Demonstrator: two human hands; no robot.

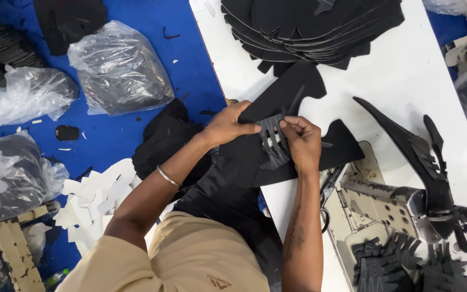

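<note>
Looking down from my head camera, I have both hands meeting over one small slotted black cutout piece (273, 141). My left hand (228, 125) is closed in a pinch on the piece's left edge, thumb and fingertips pressed together on it. My right hand (302, 141) is curled tight, its fingertips gripping the piece's right edge, so the two hands hold the one piece between them. I count about four slots in it, with white showing through.

Right under my hands lies one large black shaped panel (298, 103), spread across the white worktable (406, 70); the slotted piece rests against it. A metal bangle (167, 177) sits on my left wrist.

Beyond my hands, at the far edge of the table, there is one fanned stack of black cut panels (309, 27); I cannot count its layers. To the right of my right hand lies one long pointed black strip (406, 140), and near my right forearm one pair of scissors (328, 189), partly hidden. Further right and nearer to me is a heap of more slotted black pieces (406, 265), too tangled to count.

Off to my left, over the blue floor (190, 59), I see four clear plastic bags (120, 67) of dark material and one pile of white cut pieces (93, 200).
</note>
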